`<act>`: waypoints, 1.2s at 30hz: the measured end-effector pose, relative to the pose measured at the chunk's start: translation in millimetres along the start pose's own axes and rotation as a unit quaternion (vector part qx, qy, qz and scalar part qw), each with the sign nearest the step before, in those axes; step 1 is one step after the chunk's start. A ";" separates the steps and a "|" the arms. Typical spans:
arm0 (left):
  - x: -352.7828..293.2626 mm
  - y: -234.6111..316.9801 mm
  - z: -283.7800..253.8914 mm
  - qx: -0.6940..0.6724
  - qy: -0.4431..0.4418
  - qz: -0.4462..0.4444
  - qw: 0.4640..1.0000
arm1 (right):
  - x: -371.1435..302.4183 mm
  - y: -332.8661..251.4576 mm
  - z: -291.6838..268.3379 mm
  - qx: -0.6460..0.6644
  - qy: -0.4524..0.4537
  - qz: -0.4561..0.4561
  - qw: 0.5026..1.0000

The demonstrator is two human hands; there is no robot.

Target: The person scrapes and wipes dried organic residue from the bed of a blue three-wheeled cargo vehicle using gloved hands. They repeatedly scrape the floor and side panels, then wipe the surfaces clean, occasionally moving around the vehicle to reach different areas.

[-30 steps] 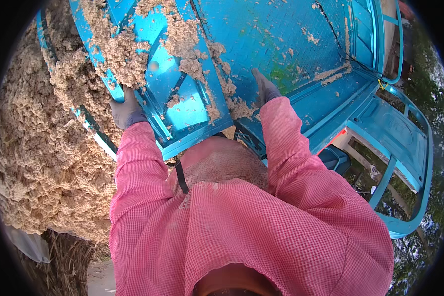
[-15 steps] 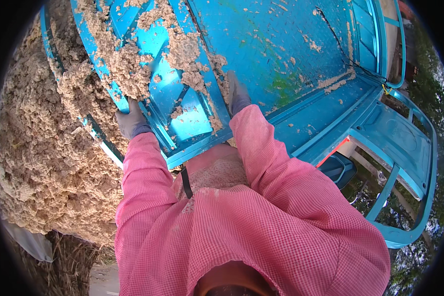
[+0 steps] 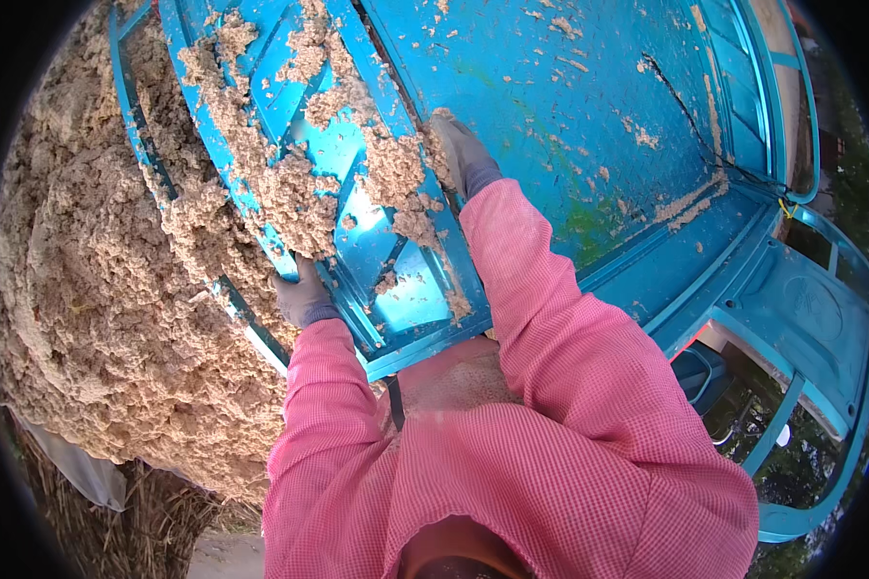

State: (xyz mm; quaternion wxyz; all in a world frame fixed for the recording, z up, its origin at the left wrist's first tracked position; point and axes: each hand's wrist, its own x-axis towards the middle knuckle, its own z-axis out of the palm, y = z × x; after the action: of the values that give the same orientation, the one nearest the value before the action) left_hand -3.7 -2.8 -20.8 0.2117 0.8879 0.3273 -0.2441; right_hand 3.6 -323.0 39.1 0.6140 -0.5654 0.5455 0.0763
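A blue metal tailgate panel (image 3: pixel 410 294) lies folded down before me, strewn with clumps of tan crumbly material (image 3: pixel 299 203). My left hand (image 3: pixel 307 297), in a grey glove, is closed over the panel's outer left edge, beside the clumps. At the seam between the panel and the blue cargo bed (image 3: pixel 521 125), my right hand (image 3: pixel 468 154), also gloved, reaches forward with fingers stretched out against tan crumbs in the gap. Its fingertips are partly hidden by those crumbs.
A large heap of the tan material (image 3: pixel 97 318) rises on the left, against a blue rail (image 3: pixel 145 145). To the right stand the bed's side wall (image 3: pixel 666 261) and a blue seat-like frame (image 3: pixel 792 318). Dry stalks (image 3: pixel 154 511) lie at lower left.
My right hand has slid forward along the seam. The view has shifted, so the panel, the bed and my left hand appear farther right; the left hand keeps its hold.
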 end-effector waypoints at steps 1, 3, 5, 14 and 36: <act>1.0 -0.6 0.1 -0.004 0.003 0.000 1.000 | 7.5 0.5 4.9 -0.104 -0.016 -0.083 0.991; 0.5 -0.3 1.0 -0.010 0.002 -0.010 1.000 | 22.7 -3.2 10.8 -0.260 -0.010 -0.172 0.950; -1.3 1.7 0.0 -0.009 0.008 -0.004 1.000 | 31.8 -11.0 13.1 -0.162 -0.021 -0.106 0.981; -12.3 9.7 -9.6 -0.064 0.005 -0.005 0.998 | -39.0 -33.1 42.2 -0.012 -0.123 -0.174 0.977; -5.7 8.4 -11.1 -0.021 -0.014 -0.012 1.000 | 10.3 -66.0 148.4 -0.260 -0.122 -0.233 0.929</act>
State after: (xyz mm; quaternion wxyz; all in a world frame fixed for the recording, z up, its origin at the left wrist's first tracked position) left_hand 1.5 -5.5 -7.0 0.2319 0.8760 0.3398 -0.2517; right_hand 141.1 -236.0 36.8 0.5077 -0.8027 0.2808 0.1384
